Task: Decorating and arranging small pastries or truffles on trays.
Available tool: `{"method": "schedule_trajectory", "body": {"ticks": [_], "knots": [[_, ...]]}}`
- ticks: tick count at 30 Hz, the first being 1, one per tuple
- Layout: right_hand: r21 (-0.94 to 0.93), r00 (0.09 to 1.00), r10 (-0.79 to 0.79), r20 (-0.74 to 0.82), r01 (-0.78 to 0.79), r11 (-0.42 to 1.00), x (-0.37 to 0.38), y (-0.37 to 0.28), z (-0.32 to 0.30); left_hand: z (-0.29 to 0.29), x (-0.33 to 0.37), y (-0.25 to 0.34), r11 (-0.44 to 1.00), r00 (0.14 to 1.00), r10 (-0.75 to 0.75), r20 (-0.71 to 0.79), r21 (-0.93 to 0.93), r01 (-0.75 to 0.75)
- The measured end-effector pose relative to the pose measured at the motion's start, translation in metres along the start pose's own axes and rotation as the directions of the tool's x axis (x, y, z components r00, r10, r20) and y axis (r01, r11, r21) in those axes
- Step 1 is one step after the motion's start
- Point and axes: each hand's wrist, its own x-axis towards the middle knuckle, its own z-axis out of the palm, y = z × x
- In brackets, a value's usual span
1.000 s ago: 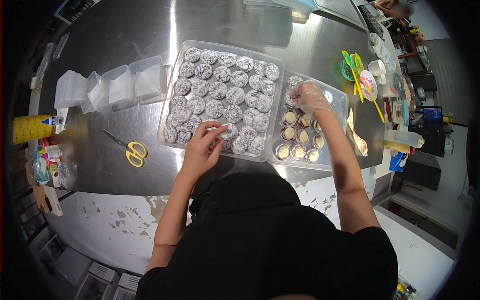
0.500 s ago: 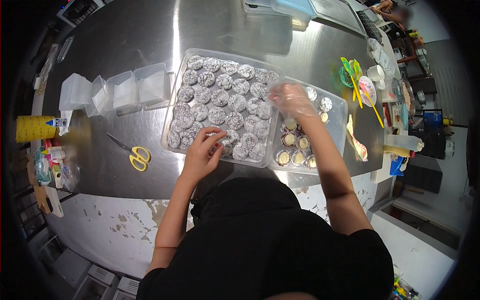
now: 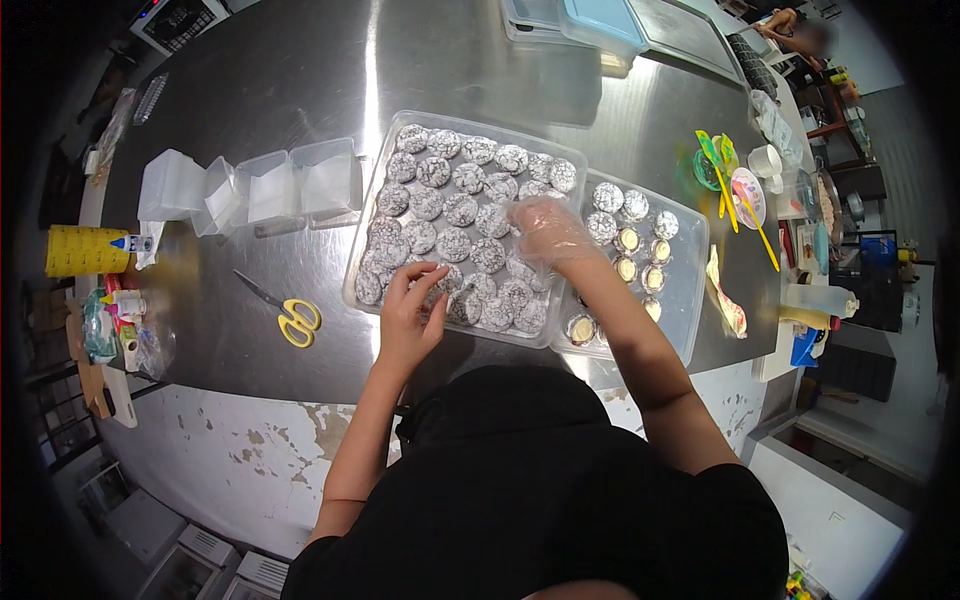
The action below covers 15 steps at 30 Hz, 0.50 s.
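A shallow clear tray (image 3: 357, 262) holds rows of dark crinkle cookies (image 3: 460, 210) coated in white powder. My bare left hand (image 3: 412, 312) is at the tray's front edge, open, its thumb and fingers curved apart beside the nearest cookies. My right hand (image 3: 552, 230), in a thin clear plastic glove, reaches over the tray's right side. Its fingers are drawn together and point down among the cookies; what they grip, if anything, is hidden. Right of it, a second clear container (image 3: 690, 300) holds several powdered cookies (image 3: 635, 205) and paper cups with pale round centers (image 3: 581, 330), partly covered by my forearm.
Left of the tray stand several lined clear plastic boxes (image 3: 328, 185). Yellow-handled scissors (image 3: 298, 322) lie on the metal table (image 3: 240, 90). At right are green and yellow spatulas (image 3: 718, 175), a bowl (image 3: 748, 190) and a crumpled wrapper (image 3: 727, 300). Lidded containers (image 3: 605, 22) stand at the back.
My gloved right hand has moved left and toward me, from between the two containers to over the cookie tray. My left hand stays at the tray's front edge. The view has shifted slightly.
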Motion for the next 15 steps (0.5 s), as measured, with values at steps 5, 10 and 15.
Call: {"method": "schedule_trajectory", "body": {"ticks": [5, 10, 15], "knots": [[0.099, 0.975, -0.105, -0.197, 0.126, 0.987, -0.007, -0.019, 0.001, -0.007, -0.002, -0.004, 0.986, 0.98, 0.02, -0.196, 0.166, 0.013], [0.272, 0.912, -0.305, -0.275, 0.378, 0.885, 0.014, -0.08, 0.024, -0.015, -0.004, -0.012, 0.999, 0.883, -0.038, -0.469, 0.006, 0.047], [0.13, 0.907, -0.347, -0.239, 0.385, 0.914, 0.052, -0.115, 0.039, -0.017, -0.002, -0.014, 1.0, 0.844, -0.017, -0.536, -0.019, 0.008]]}}
